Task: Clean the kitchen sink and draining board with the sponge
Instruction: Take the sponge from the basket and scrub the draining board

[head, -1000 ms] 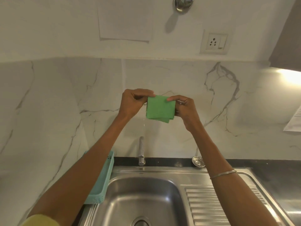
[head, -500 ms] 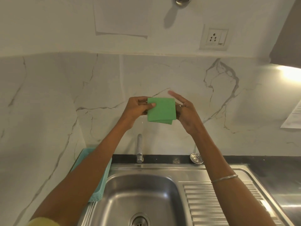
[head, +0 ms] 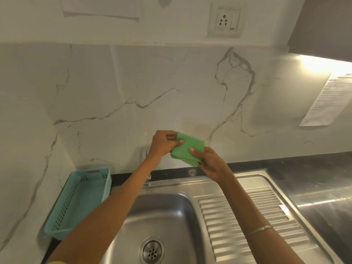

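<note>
Though printed, wall notice [head: 323, 100] too blurred for reading.

Sink basin [head: 171, 216] lower centre open, crossed by left forearm. Draining board [head: 247, 216] lower right partly under right forearm. Teal basket [head: 91, 180] blocks lower left.

- We see a plain green sponge cloth [head: 187, 149].
- The perforated basket [head: 80, 199] is pale turquoise.
- We note white marble wall tiles [head: 114, 92] with grey veins.
- The sink [head: 167, 216] and ribbed draining board [head: 247, 216] are silver steel.
- The counter [head: 304, 168] is black.
- The socket plate [head: 224, 21] is off-white.
- We see a silver bangle [head: 260, 229].
</note>
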